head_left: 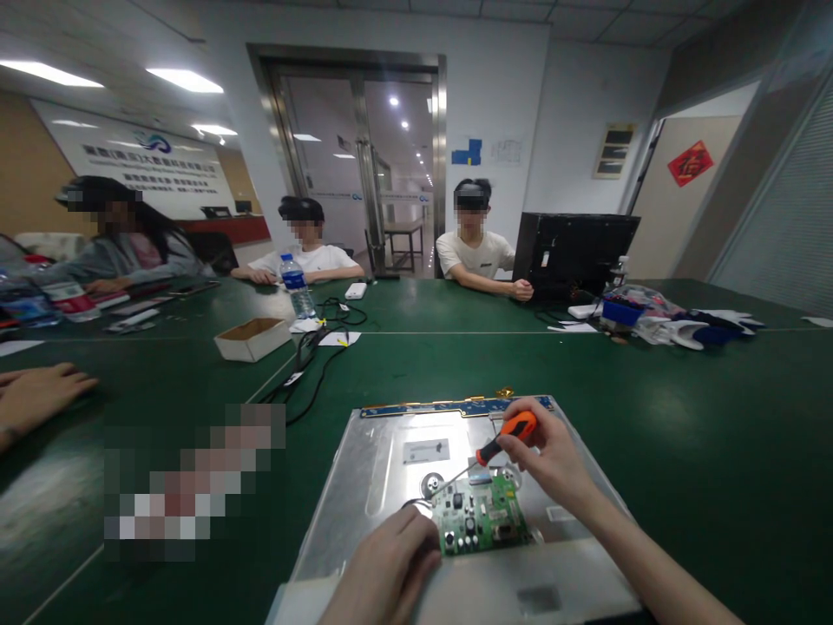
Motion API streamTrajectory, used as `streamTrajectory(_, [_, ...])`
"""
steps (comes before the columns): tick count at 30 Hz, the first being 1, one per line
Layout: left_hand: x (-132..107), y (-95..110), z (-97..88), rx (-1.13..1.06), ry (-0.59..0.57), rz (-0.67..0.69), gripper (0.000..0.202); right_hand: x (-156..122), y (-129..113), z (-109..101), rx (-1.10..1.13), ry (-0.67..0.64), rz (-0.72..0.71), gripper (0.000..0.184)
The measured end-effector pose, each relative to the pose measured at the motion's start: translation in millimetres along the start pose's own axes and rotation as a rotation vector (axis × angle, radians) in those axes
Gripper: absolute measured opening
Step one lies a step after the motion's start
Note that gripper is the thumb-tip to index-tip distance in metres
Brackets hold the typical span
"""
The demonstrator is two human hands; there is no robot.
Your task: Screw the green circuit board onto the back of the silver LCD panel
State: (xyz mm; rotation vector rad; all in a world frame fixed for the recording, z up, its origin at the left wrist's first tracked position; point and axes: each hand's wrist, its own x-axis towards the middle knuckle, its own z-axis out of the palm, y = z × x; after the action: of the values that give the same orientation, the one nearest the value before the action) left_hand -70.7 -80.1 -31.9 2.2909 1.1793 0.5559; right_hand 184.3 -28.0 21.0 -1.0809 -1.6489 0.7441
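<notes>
My right hand (550, 451) grips a screwdriver (511, 436) by its orange and black handle. Its thin shaft slants down to the left, and the tip is at the upper left corner of a green circuit board (485, 516). At the board's left edge my left hand (396, 555) has its fingers curled in; what lies under them is hidden. A dark cable (413, 501) shows just above those fingers. The board lies on the metal back of a flat display panel (383, 456), with a blue circuit strip (423, 406) along its far edge.
A co-worker's hand (45, 395) rests on the green table (683, 417) at left. Farther off are an open box (253, 340), black cables (312, 347), a water bottle (298, 286), a monitor (576, 252) and piled gloves and bags (683, 321). Several people sit around.
</notes>
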Motion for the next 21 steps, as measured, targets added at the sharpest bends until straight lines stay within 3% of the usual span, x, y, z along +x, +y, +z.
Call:
streamTrajectory(7, [5,5,-11.5,-0.001,-0.046,-0.017,0.012,0,-15,5,-0.016,-0.051,-0.057,0.029])
streamTrajectory(14, [14,14,-24.2,-0.012,-0.144,-0.127,0.011,2,-42,14,-0.101,0.061,-0.263,0.02])
streamTrajectory(17, [16,16,-25.2,-0.02,-0.156,-0.148,0.011,5,-51,22,-0.127,0.029,-0.344,0.022])
streamTrajectory(21, [13,13,-22.4,-0.038,-0.144,-0.115,0.011,4,-52,33,-0.107,-0.026,-0.351,0.027])
